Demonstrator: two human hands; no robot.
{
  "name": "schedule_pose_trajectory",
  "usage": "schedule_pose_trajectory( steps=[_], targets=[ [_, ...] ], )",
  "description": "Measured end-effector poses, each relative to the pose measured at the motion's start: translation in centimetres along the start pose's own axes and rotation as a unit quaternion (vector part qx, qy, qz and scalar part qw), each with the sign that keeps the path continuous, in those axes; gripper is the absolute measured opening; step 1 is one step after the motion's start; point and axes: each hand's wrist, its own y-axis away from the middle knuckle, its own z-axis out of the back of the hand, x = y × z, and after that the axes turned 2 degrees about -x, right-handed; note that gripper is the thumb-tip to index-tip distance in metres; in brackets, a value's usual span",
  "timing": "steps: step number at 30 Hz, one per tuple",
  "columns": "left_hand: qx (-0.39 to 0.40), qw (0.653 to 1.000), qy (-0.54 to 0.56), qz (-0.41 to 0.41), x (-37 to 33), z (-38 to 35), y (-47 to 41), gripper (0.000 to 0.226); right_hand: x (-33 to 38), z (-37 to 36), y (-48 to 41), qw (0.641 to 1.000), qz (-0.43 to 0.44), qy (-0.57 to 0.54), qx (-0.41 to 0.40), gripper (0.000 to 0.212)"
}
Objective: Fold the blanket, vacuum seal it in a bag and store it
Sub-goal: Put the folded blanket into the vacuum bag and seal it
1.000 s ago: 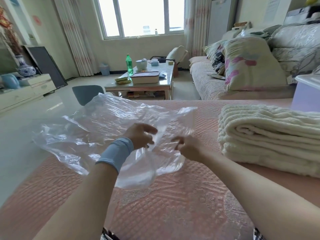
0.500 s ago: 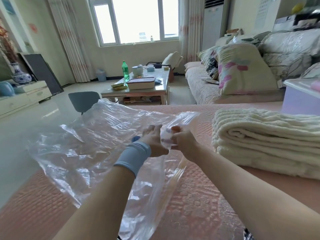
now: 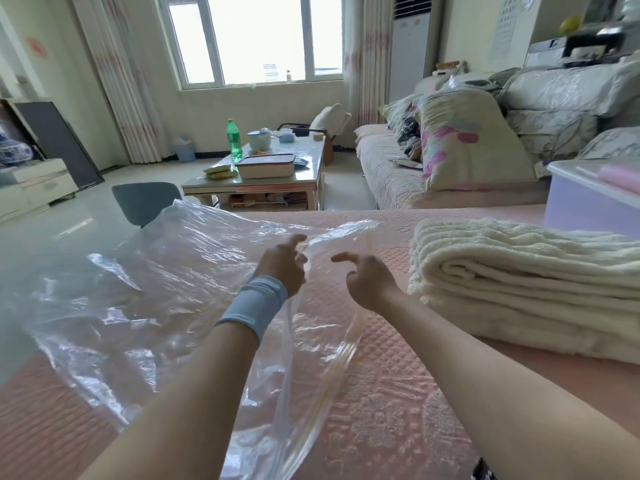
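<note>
clear plastic, the bag [image 3: 156, 299] lies crumpled over the left side of the pink bed [image 3: 398, 410], and its far left part reaches past the bed edge. my left hand [image 3: 282, 268], with a grey-blue wristband [image 3: 254, 304], pinches the open rim of the bag between thumb and bent fingers and holds this rim a little above the cover. my right hand [image 3: 367, 280] is just beside it but apart from it. its fingers are loosely bent, the index is stretched toward the left hand, and it is relaxed and free. the blanket [image 3: 519, 289], cream and fluffy, is folded into a thick stack on the right side of the bed. it is near the right hand without touching it, and it is outside the bag. behind the blanket stands a lilac box [image 3: 588, 206] with a white lid. farther away a low worktop [image 3: 256, 186] carries a green bottle [image 3: 234, 140] and a flat white case [image 3: 265, 166]. a sofa [image 3: 384, 174] with a flowered pillow [image 3: 467, 140] is on the right.
</note>
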Motion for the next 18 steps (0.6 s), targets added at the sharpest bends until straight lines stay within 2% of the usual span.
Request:
schedule_pose_trajectory(
  steps=[2,4,5,7,9,10,11,12,13,14,15,16,18],
  targets=[
    [-0.030,0.999,0.015,-0.024,0.3,0.9,0.1,0.041,-2.4,-0.6,-0.3,0.968,0.023,0.227,0.108,0.052],
    [-0.092,0.995,0.002,-0.045,0.6,2.3,-0.3,0.035,-4.9,-1.3,-0.4,0.910,-0.025,0.339,0.237,0.053],
    [-0.130,0.991,0.005,-0.043,0.7,3.1,-0.6,0.029,-5.7,-1.5,-0.5,0.885,-0.051,0.373,0.272,0.054],
    [-0.178,0.983,0.037,-0.034,0.9,4.4,-1.1,0.029,-6.2,-1.9,-0.6,0.861,-0.074,0.421,0.277,0.055],
    [-0.150,0.985,0.086,-0.026,0.5,4.9,-1.2,0.037,-4.9,-2.1,-0.5,0.859,-0.049,0.458,0.225,0.050],
    [-0.111,0.988,0.101,-0.024,0.0,4.8,-0.9,0.036,-3.9,-2.2,-0.4,0.877,-0.027,0.444,0.180,0.045],
    [-0.062,0.994,0.082,-0.034,-0.4,4.6,-0.8,0.030,-2.9,-2.5,-0.5,0.918,-0.015,0.376,0.126,0.040],
    [-0.005,0.998,0.048,-0.049,-0.7,4.2,-0.6,0.033,-1.6,-2.6,-0.5,0.966,-0.030,0.247,0.077,0.036],
    [0.058,0.997,0.020,-0.055,-0.9,3.7,-0.4,0.053,-0.1,-2.5,-0.3,0.995,-0.066,0.064,0.048,0.034],
    [0.118,0.991,0.017,-0.055,-1.1,3.1,-0.1,0.074,1.3,-2.4,-0.4,0.984,-0.112,-0.133,0.043,0.036],
    [0.163,0.985,0.031,-0.047,-1.3,2.6,0.1,0.090,2.3,-2.2,-0.8,0.937,-0.158,-0.305,0.065,0.042],
    [0.189,0.979,0.059,-0.043,-1.5,2.3,0.5,0.098,3.2,-1.8,-0.9,0.876,-0.193,-0.431,0.098,0.049],
    [0.167,0.982,0.072,-0.052,-1.2,1.6,1.3,0.093,3.7,-1.1,-1.2,0.779,-0.227,-0.568,0.138,0.058]
  ],
)
